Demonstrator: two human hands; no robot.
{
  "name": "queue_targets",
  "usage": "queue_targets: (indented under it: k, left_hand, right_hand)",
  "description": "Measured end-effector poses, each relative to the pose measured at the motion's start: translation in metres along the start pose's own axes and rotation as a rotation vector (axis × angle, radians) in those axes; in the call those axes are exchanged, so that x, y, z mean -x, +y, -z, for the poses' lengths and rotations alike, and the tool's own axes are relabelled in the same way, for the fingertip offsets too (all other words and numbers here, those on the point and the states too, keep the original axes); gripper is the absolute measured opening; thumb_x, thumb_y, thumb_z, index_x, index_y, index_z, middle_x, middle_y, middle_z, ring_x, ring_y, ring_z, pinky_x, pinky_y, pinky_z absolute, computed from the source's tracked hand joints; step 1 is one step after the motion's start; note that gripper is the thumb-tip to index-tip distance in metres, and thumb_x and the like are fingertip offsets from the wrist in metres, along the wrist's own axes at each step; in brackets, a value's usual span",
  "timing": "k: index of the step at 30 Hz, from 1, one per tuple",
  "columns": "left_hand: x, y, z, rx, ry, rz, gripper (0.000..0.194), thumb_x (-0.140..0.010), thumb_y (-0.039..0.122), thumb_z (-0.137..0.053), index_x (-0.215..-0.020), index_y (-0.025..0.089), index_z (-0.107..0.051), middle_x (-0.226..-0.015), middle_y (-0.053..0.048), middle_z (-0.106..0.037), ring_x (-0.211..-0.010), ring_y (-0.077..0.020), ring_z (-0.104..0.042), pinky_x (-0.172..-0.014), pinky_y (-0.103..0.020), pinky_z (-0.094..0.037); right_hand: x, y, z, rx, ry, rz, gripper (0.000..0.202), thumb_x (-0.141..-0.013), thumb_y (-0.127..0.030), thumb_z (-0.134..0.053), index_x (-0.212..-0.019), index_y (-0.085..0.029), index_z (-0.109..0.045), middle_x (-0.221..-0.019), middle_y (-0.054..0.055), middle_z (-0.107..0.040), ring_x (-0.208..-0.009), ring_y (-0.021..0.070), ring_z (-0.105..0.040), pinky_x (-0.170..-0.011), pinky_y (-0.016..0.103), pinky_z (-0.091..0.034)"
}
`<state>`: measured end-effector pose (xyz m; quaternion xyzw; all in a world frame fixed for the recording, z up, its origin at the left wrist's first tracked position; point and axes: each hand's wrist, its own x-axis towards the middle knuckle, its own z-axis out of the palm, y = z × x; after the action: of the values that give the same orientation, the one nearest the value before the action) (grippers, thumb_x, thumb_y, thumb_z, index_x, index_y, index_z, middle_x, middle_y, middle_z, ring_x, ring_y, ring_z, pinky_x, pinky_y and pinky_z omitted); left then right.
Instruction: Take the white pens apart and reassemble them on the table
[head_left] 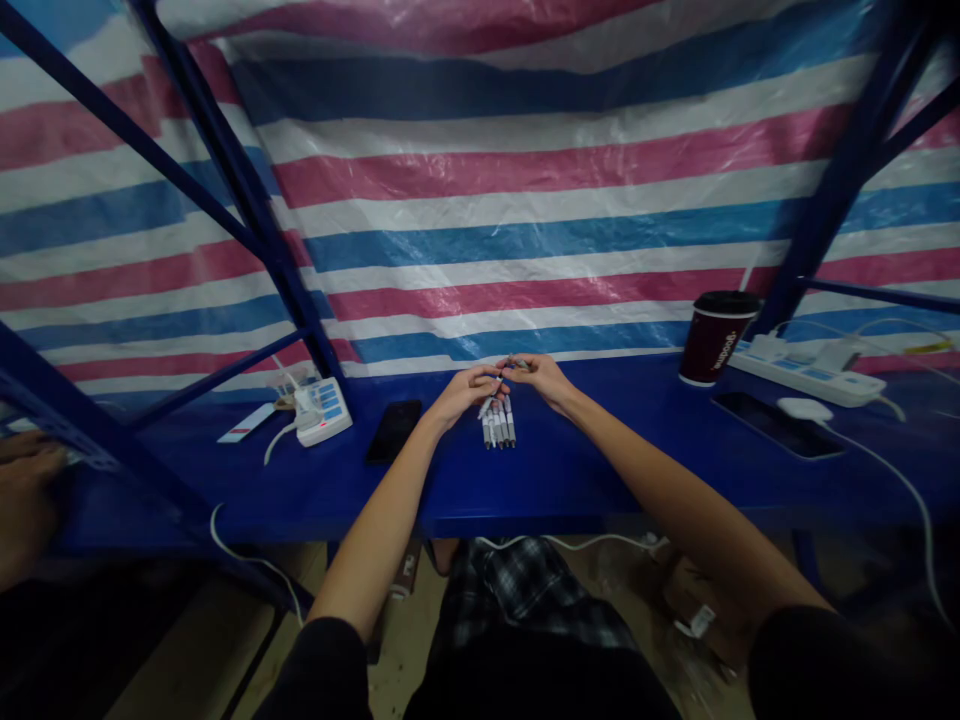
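Above a blue shelf top (577, 490), my two hands meet close together. My left hand (466, 392) is closed on a grey-and-white pen (489, 404), which slants down from its fingers. Fingertips of my right hand (546, 376) are pinched around a small greyish piece (517, 363) near the pen's upper end; whether it is part of that pen I cannot make out. Just below the hands, several similar pens (500, 430) lie side by side in a row, their dark tips toward me. The fingers partly hide the upper ends of the row.
A dark phone (394, 432) and a power strip (324, 412) lie to the left. Right are a lidded cup (718, 340) with a straw, another phone (776, 425), a white charger (805, 409) and a second power strip (814, 372). Another person's hand (30, 490) shows far left.
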<state>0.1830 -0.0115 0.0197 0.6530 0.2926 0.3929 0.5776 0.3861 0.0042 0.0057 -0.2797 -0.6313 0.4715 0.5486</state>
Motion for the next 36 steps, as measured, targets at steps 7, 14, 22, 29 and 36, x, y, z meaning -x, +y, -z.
queue_targets:
  k: [7, 14, 22, 29, 36]
  left_hand:
    - [-0.001, -0.001, 0.002, -0.041, 0.017, -0.004, 0.044, -0.076, 0.025, -0.085, -0.117, 0.015, -0.073, -0.099, -0.011, -0.078, -0.087, -0.0192, -0.073, -0.086, -0.035, -0.054]
    - [-0.003, -0.002, 0.007, -0.059, 0.117, -0.081, 0.037, -0.074, 0.028, -0.088, -0.108, 0.016, -0.08, -0.103, -0.011, -0.078, -0.098, -0.0214, -0.071, -0.094, -0.035, -0.052]
    - [0.001, 0.002, 0.008, 0.027, 0.063, -0.027, 0.041, -0.081, 0.034, -0.083, -0.118, 0.017, -0.078, -0.101, -0.011, -0.076, -0.095, -0.02, -0.069, -0.089, -0.033, -0.052]
    - [0.0, 0.002, 0.011, 0.087, 0.005, -0.003, 0.046, -0.082, 0.032, -0.082, -0.126, 0.021, -0.074, -0.114, -0.013, -0.074, -0.102, -0.0228, -0.068, -0.087, -0.035, -0.053]
    - [0.0, 0.002, 0.011, 0.113, 0.013, -0.008, 0.048, -0.079, 0.028, -0.084, -0.125, 0.02, -0.075, -0.111, -0.013, -0.074, -0.099, -0.0219, -0.068, -0.086, -0.034, -0.053]
  right_hand:
    - [-0.002, -0.01, 0.009, -0.109, 0.178, 0.073, 0.034, -0.063, -0.044, -0.091, -0.083, -0.021, -0.078, -0.092, 0.005, -0.073, -0.083, 0.0183, -0.062, -0.071, 0.03, -0.048]
    - [-0.004, -0.022, 0.031, -0.189, 0.28, 0.037, 0.043, -0.057, -0.051, -0.093, -0.073, -0.021, -0.067, -0.063, -0.004, -0.046, -0.058, 0.0111, -0.041, -0.057, 0.027, -0.045]
    - [0.004, -0.016, 0.014, 0.05, 0.008, -0.075, 0.044, -0.063, -0.056, -0.089, -0.079, -0.018, -0.074, -0.06, -0.002, -0.054, -0.053, 0.0116, -0.047, -0.051, 0.028, -0.043]
    - [0.002, -0.008, 0.02, 0.148, -0.03, -0.078, 0.033, -0.071, -0.05, -0.087, -0.081, -0.02, -0.079, -0.06, 0.0, -0.06, -0.048, 0.0113, -0.047, -0.049, 0.03, -0.04]
    - [0.004, -0.009, 0.016, 0.184, -0.065, -0.091, 0.033, -0.071, -0.051, -0.087, -0.078, -0.02, -0.075, -0.055, -0.002, -0.058, -0.045, 0.0119, -0.049, -0.048, 0.029, -0.038]
